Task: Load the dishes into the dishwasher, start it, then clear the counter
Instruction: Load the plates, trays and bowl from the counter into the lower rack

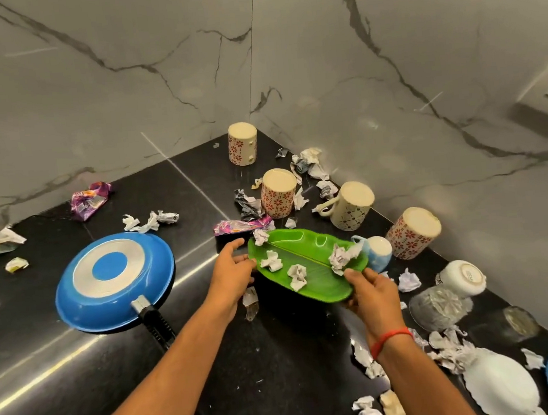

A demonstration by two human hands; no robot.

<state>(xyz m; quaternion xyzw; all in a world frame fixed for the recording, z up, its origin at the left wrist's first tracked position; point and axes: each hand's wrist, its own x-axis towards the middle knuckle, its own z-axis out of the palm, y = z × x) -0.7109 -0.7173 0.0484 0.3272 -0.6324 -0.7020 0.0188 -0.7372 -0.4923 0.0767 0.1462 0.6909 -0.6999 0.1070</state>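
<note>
Holding the green leaf-shaped plate [308,264] above the black counter [282,374], the left hand [230,271] has its grip curled round the plate's left edge while the right hand [371,290] pinches the near right rim, thumb on top. Crumpled paper scraps [297,276] lie on the plate (tilted slightly) between the two grips. Left of the left grip sits an upturned blue pan [112,283]; beyond the right grip stand inverted mugs [278,193].
</note>
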